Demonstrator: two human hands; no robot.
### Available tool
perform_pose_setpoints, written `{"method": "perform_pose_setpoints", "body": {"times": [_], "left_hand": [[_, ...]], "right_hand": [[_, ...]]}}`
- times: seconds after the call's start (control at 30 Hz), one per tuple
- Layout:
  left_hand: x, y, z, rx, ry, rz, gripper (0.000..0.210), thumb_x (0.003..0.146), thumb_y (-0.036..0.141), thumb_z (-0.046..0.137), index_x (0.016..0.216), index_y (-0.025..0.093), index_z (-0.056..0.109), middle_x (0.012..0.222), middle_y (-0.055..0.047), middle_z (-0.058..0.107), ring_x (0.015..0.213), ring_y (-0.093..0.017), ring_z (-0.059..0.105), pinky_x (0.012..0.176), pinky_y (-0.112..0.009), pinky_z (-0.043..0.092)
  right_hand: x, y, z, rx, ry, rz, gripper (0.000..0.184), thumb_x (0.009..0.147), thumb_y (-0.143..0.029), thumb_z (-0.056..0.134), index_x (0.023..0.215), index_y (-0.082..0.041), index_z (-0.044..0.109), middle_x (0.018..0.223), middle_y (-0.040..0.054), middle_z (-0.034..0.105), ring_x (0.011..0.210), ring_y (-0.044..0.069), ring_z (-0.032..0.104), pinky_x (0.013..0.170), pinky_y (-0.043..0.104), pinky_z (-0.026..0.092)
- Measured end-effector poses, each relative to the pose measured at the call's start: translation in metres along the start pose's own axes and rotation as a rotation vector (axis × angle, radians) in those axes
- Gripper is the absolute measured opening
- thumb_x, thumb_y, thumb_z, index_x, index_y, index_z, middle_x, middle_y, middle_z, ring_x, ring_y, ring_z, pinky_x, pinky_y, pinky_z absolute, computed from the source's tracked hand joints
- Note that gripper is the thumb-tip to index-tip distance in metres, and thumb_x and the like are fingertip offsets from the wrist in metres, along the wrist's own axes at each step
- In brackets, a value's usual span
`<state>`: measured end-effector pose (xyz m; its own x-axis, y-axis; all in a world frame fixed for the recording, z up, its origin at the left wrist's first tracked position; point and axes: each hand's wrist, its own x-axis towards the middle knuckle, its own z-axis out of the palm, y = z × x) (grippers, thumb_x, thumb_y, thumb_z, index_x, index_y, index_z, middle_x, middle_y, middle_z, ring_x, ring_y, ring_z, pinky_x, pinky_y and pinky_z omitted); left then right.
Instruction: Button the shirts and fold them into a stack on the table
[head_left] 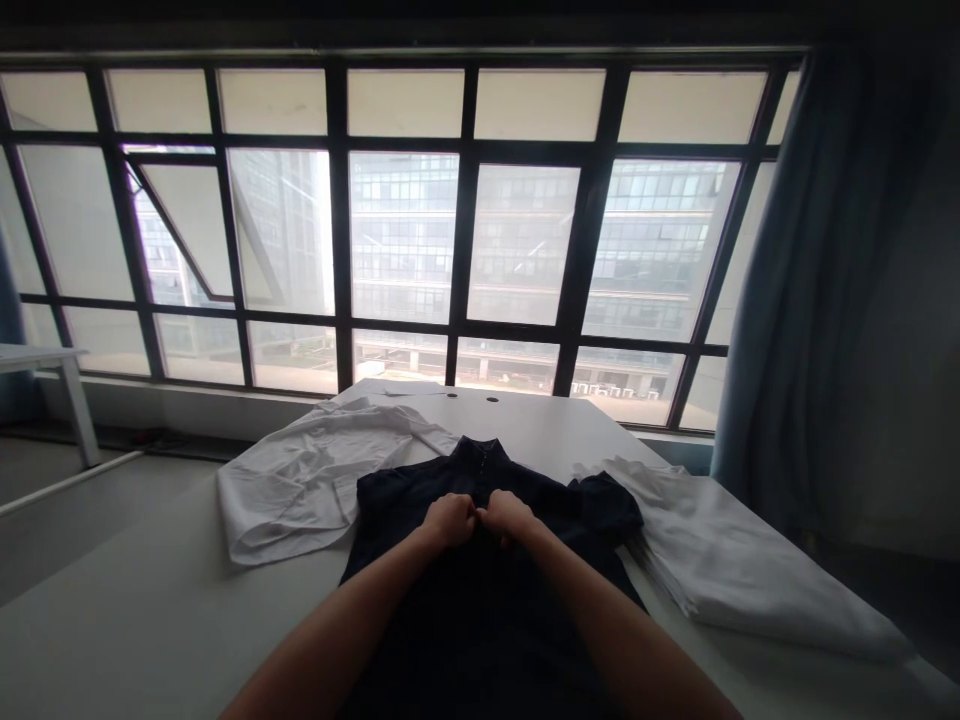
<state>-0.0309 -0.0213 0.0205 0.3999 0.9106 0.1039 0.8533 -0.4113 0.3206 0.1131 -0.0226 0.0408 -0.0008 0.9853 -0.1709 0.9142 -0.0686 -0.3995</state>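
A dark navy short-sleeved shirt (540, 490) with a stand-up collar lies spread out on the white table, its collar pointing to the window. My left hand (450, 520) and my right hand (510, 515) meet at the middle of its chest, just below the collar. Fingers of both hands are closed in a pinch on the shirt's front placket, thumbs nearly touching. Whatever small part of the placket sits between the fingertips is too small and dark to make out.
A crumpled white garment (300, 480) lies left of the shirt, and a stack of folded white cloth (742, 560) lies to its right. The white table (555, 430) reaches toward the large window (405, 240). A blue-grey curtain (787, 300) hangs at right; another white table (37, 355) stands far left.
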Motion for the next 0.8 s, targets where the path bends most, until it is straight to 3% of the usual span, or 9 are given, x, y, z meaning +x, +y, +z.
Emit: {"method": "perform_pose_setpoints", "body": {"times": [0.1,0.27,0.4,0.6,0.8], "left_hand": [[0.010,0.002,-0.001,-0.033,-0.041,-0.011,0.023,0.082,0.024,0.060,0.101,0.020,0.072,0.107,-0.011,0.072,0.101,-0.029,0.067,0.086,-0.036,0.052],[0.023,0.007,-0.005,-0.113,-0.108,-0.042,0.024,0.068,0.015,0.069,0.091,0.019,0.074,0.101,-0.011,0.073,0.097,-0.031,0.068,0.079,-0.033,0.054],[0.033,0.007,-0.005,-0.225,-0.192,-0.103,0.006,0.069,0.020,0.070,0.073,0.016,0.071,0.080,-0.010,0.072,0.079,-0.028,0.070,0.066,-0.030,0.054],[0.048,0.002,0.000,-0.345,-0.289,-0.216,0.021,0.065,0.018,0.075,0.052,0.015,0.059,0.048,-0.005,0.058,0.062,-0.027,0.066,0.058,-0.034,0.053],[0.044,0.001,0.007,-0.574,-0.349,-0.262,0.036,0.090,0.030,0.056,0.057,0.015,0.054,0.048,0.000,0.051,0.047,-0.013,0.056,0.049,-0.024,0.046]], "right_hand": [[0.008,0.001,0.000,0.061,-0.069,0.048,0.028,0.083,-0.038,0.066,0.073,-0.012,0.064,0.055,0.0061,0.063,0.042,0.020,0.064,0.053,0.031,0.052],[0.015,0.004,0.000,0.144,-0.050,0.065,0.029,0.084,-0.039,0.064,0.069,-0.014,0.063,0.050,0.0050,0.060,0.043,0.019,0.063,0.046,0.027,0.049],[0.015,0.015,0.000,0.305,-0.086,0.090,0.028,0.085,-0.029,0.059,0.062,-0.014,0.059,0.052,0.0071,0.060,0.041,0.018,0.060,0.040,0.026,0.043],[0.004,0.027,-0.001,0.581,-0.110,0.094,0.026,0.087,-0.020,0.053,0.061,-0.016,0.052,0.052,0.0022,0.057,0.040,0.012,0.055,0.039,0.021,0.038],[0.002,0.032,0.009,0.758,-0.070,-0.026,0.019,0.088,-0.017,0.047,0.069,-0.017,0.050,0.054,-0.0025,0.057,0.038,0.009,0.055,0.036,0.017,0.035]]}}
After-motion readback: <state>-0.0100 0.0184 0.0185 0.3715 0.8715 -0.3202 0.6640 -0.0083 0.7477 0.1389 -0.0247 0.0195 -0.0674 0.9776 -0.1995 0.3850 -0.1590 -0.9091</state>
